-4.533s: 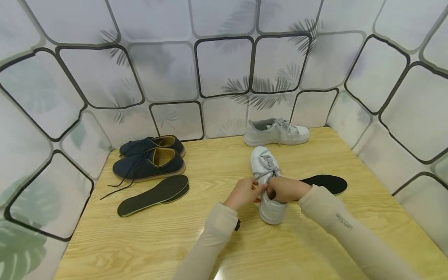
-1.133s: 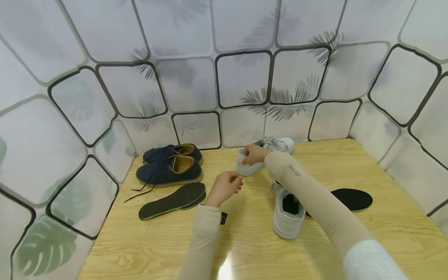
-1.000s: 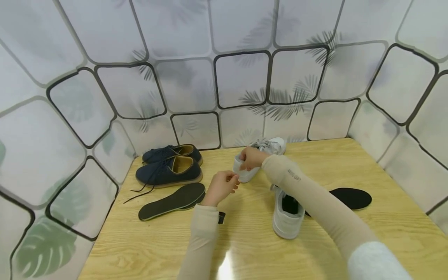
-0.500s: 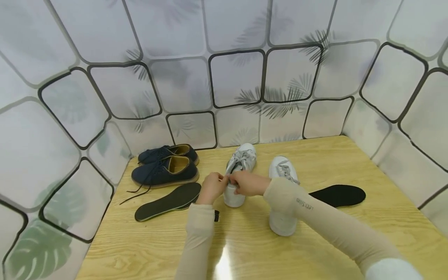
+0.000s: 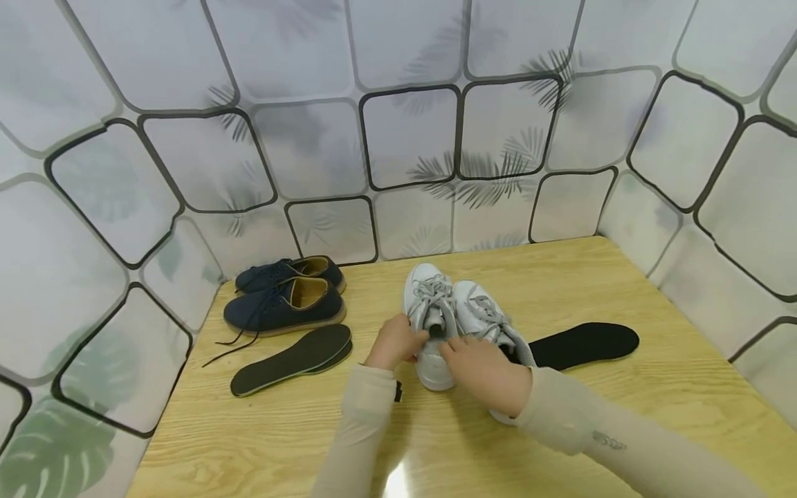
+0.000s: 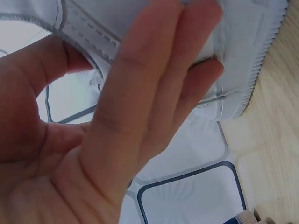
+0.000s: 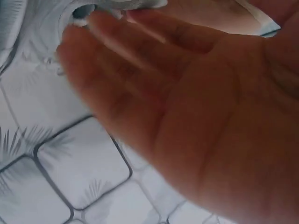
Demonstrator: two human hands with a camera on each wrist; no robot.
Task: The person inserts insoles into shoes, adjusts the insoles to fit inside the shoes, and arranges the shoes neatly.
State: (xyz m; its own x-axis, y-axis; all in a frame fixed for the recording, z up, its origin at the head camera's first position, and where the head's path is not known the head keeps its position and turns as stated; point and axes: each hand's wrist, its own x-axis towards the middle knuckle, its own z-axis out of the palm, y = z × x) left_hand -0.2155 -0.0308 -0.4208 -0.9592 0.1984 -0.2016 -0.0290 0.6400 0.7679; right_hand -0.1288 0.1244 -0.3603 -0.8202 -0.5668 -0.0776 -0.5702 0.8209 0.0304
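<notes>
Two white sneakers with grey laces stand close together in the head view, toes pointing away. My left hand (image 5: pixel 394 342) is at the left one, a white sneaker (image 5: pixel 418 287), with the thumb at the inside of its collar and the fingers along its outer side (image 6: pixel 243 60), pinching the collar between them. Between the shoes, my right hand (image 5: pixel 486 373) has its fingers fairly straight, their tips near the left sneaker's heel. It partly covers the right sneaker (image 5: pixel 473 308). In the right wrist view the same hand (image 7: pixel 187 112) shows extended fingers and nothing gripped.
A black insole (image 5: pixel 585 344) lies to the right of the sneakers. On the left, two dark insoles (image 5: pixel 292 360) overlap in front of a navy lace-up shoe (image 5: pixel 289 315) and its mate (image 5: pixel 249 278). Patterned wall covering (image 5: pixel 411 138) encloses the wooden table (image 5: pixel 261 443).
The left sneaker came from the back of the table to the front, turning toe-away. The right hand left its collar and moved right and down; the right sneaker now sits closer, slanted.
</notes>
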